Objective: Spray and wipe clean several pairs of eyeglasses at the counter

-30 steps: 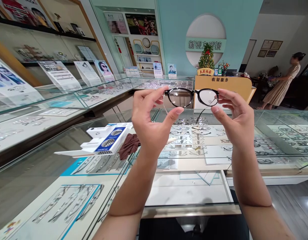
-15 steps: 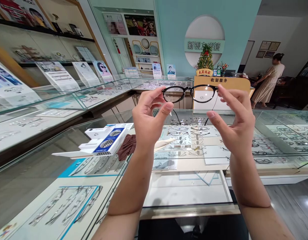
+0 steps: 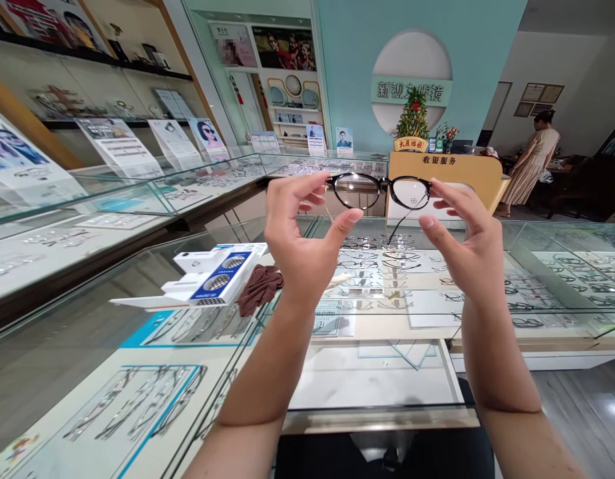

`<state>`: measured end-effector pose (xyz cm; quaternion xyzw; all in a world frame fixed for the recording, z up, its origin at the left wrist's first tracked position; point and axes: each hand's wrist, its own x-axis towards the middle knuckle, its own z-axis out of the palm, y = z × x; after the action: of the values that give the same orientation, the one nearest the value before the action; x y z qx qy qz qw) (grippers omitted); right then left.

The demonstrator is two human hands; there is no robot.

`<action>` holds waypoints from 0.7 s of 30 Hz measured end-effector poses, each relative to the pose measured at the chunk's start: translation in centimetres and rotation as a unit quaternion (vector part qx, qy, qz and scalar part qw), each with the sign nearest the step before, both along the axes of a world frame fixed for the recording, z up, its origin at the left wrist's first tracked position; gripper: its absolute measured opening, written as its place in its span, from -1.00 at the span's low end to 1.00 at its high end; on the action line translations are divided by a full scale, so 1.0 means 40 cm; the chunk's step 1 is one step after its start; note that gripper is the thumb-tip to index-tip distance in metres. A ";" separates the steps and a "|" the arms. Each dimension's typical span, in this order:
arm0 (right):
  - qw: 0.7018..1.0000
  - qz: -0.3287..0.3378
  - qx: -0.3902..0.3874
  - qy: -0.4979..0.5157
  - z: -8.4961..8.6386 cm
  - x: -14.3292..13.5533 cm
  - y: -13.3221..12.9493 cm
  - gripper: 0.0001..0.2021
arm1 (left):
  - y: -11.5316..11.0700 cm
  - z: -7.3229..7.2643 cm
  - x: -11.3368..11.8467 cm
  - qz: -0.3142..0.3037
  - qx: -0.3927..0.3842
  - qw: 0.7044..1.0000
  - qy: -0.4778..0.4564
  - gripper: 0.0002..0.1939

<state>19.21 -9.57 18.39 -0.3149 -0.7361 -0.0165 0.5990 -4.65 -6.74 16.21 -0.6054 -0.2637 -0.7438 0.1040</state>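
Note:
Black-rimmed round eyeglasses (image 3: 384,183) are held up in the air between my two hands, above the glass counter. The fingers of my left hand (image 3: 307,229) grip the left end of the frame near its hinge, with the thumb below. At the other end, the fingers of my right hand (image 3: 462,233) hold the frame's right corner, its thumb standing apart lower down. One dark temple arm hangs below the right lens. Beneath my left forearm's side, a brown cloth (image 3: 260,287) lies crumpled beside a white and blue open box (image 3: 217,276).
Glass display cases (image 3: 562,266) with rows of spectacles surround me. An open white drawer (image 3: 377,386) lies below my hands. Card stands (image 3: 118,146) line the left counter. A wooden cashier desk (image 3: 447,176) stands ahead, and a person (image 3: 532,163) in a long dress stands at the back right.
The eyeglasses have turned, so the left lens looks larger and the right lens narrower. My left hand has shifted slightly right, my right hand slightly left. The person at the back has turned slightly.

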 end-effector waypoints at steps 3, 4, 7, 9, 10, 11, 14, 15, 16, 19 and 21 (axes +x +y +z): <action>1.000 -0.001 -0.017 0.007 -0.002 0.001 0.005 -0.59 | -0.015 0.005 0.010 0.018 0.020 1.000 0.013 -0.40; 1.000 -0.002 -0.021 0.008 -0.002 0.001 0.006 -0.59 | -0.018 0.006 0.012 0.021 0.027 0.999 0.016 -0.40; 0.999 -0.005 -0.030 0.010 -0.002 0.001 0.009 -0.60 | -0.022 0.005 0.015 0.029 0.041 0.998 0.024 -0.40; 0.999 -0.008 -0.035 0.010 -0.003 0.002 0.011 -0.60 | -0.021 0.002 0.014 0.034 0.040 0.998 0.028 -0.40; 0.999 -0.009 -0.037 0.010 -0.003 0.002 0.012 -0.61 | -0.020 0.000 0.013 0.034 0.037 0.998 0.031 -0.39; 0.999 -0.009 -0.038 0.012 -0.003 0.002 0.012 -0.61 | -0.019 -0.001 0.012 0.032 0.034 0.998 0.034 -0.39; 0.999 -0.009 -0.040 0.013 -0.005 0.003 0.015 -0.61 | -0.017 -0.003 0.009 0.033 0.038 0.998 0.041 -0.38; 0.999 -0.009 -0.040 0.013 -0.005 0.002 0.016 -0.61 | -0.016 -0.003 0.009 0.037 0.042 0.998 0.042 -0.39; 0.999 -0.011 -0.038 0.011 -0.005 0.001 0.016 -0.62 | -0.016 -0.002 0.009 0.042 0.045 0.997 0.041 -0.39; 0.999 -0.032 -0.015 0.010 -0.005 -0.004 0.014 -0.62 | -0.012 -0.002 0.009 0.048 0.036 0.997 0.038 -0.39; 0.998 -0.057 0.015 0.015 -0.005 -0.009 0.010 -0.61 | -0.007 -0.003 0.009 0.042 0.014 0.998 0.038 -0.37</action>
<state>18.83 -9.17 18.19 -0.3472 -0.7079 -0.0567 0.6125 -4.30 -7.02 16.08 -0.6200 -0.2743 -0.7189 0.1536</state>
